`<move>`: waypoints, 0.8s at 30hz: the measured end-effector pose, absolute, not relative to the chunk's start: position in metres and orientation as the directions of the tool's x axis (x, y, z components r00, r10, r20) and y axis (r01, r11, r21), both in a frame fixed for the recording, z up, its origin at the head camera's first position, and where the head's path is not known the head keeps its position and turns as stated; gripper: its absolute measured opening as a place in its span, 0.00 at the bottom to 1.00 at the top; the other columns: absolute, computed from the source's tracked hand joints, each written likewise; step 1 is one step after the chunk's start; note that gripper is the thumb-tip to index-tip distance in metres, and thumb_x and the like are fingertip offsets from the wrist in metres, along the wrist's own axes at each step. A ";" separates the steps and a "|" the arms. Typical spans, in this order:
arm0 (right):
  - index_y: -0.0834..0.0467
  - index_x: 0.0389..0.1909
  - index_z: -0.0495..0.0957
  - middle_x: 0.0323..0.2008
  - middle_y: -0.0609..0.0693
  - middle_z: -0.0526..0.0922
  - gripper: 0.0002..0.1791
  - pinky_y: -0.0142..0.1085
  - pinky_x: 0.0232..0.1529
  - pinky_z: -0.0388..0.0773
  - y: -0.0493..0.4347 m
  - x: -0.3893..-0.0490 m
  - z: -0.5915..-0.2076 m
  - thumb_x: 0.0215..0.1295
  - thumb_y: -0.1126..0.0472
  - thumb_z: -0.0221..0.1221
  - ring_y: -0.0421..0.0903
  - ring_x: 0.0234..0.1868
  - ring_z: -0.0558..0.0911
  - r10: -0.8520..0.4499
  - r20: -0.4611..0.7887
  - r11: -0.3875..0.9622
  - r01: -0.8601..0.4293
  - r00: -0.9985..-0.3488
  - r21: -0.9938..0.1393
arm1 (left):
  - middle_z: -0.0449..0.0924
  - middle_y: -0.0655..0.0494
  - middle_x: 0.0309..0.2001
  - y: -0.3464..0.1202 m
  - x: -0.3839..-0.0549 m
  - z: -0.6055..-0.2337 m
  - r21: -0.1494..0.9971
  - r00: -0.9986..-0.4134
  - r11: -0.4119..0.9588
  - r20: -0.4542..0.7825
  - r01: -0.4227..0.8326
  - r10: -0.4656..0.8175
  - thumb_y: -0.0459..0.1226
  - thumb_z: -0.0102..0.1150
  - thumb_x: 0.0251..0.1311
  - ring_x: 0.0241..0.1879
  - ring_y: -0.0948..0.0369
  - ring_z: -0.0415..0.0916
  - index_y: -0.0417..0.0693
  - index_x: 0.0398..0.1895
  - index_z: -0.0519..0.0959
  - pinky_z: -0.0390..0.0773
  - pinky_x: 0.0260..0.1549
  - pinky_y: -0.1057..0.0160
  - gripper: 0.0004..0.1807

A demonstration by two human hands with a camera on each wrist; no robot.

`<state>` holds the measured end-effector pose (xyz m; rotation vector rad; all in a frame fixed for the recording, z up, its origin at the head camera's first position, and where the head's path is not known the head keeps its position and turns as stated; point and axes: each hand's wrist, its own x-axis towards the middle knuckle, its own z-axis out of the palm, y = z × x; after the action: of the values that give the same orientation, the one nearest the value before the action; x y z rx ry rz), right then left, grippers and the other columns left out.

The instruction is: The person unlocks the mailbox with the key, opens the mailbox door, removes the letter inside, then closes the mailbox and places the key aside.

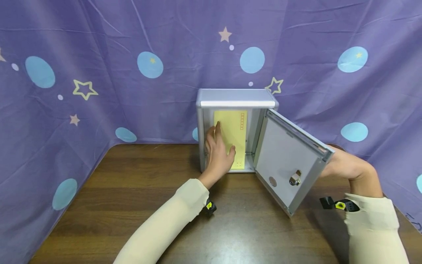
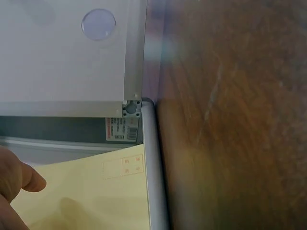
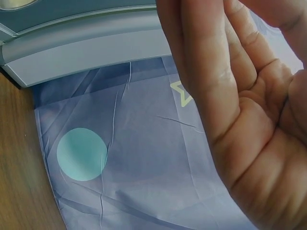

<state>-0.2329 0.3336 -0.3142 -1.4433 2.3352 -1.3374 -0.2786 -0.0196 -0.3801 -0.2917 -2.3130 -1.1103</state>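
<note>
A silver metal letter box (image 1: pixel 237 96) stands on the table with its door (image 1: pixel 287 157) swung out to the right. Inside it, a yellow envelope (image 1: pixel 238 137) leans upright against the back. My left hand (image 1: pixel 218 148) reaches into the box, fingers extended over the envelope's left side and thumb apart. The left wrist view shows its thumb (image 2: pixel 31 178) over the envelope's face. My right hand (image 1: pixel 343 163) is behind the door's free edge, fingertips hidden from the head view. In the right wrist view its fingers (image 3: pixel 206 62) extend upward, loosely bent.
A lock (image 1: pixel 295 178) and a round window (image 1: pixel 273 181) sit low on the door's inner face. A printed label (image 2: pixel 121 129) shows inside the box. The brown wooden table (image 1: pixel 138 183) meets a purple curtain (image 1: pixel 178 110) behind and at both sides.
</note>
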 end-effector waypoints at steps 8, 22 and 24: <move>0.60 0.61 0.78 0.52 0.47 0.86 0.37 0.27 0.52 0.80 0.334 -0.234 -0.316 0.48 0.89 0.63 0.38 0.50 0.83 -0.770 0.364 0.099 -0.661 -0.524 -0.744 | 0.51 0.35 0.73 -0.017 -0.288 -0.381 0.670 -0.822 0.614 0.567 0.417 -0.060 0.32 0.67 0.59 0.71 0.39 0.53 0.44 0.83 0.43 0.57 0.72 0.42 0.54; 0.63 0.59 0.78 0.52 0.48 0.86 0.35 0.28 0.51 0.81 0.333 -0.234 -0.315 0.48 0.87 0.65 0.39 0.51 0.84 -0.767 0.349 0.124 -0.659 -0.538 -0.742 | 0.63 0.33 0.65 -0.016 -0.288 -0.384 0.630 -0.746 0.605 0.661 0.487 -0.087 0.23 0.56 0.62 0.65 0.40 0.60 0.38 0.79 0.54 0.62 0.68 0.45 0.41; 0.64 0.58 0.78 0.51 0.47 0.86 0.33 0.29 0.51 0.82 0.333 -0.234 -0.315 0.49 0.86 0.66 0.39 0.51 0.84 -0.765 0.338 0.146 -0.659 -0.548 -0.738 | 0.65 0.34 0.63 -0.016 -0.288 -0.385 0.612 -0.728 0.605 0.681 0.509 -0.076 0.22 0.53 0.64 0.64 0.41 0.62 0.38 0.77 0.56 0.63 0.67 0.46 0.37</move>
<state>-0.2340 0.3329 -0.3150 -1.4289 2.2857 -1.3701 -0.2877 -0.0161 -0.3855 -0.3401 -2.1473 -1.1028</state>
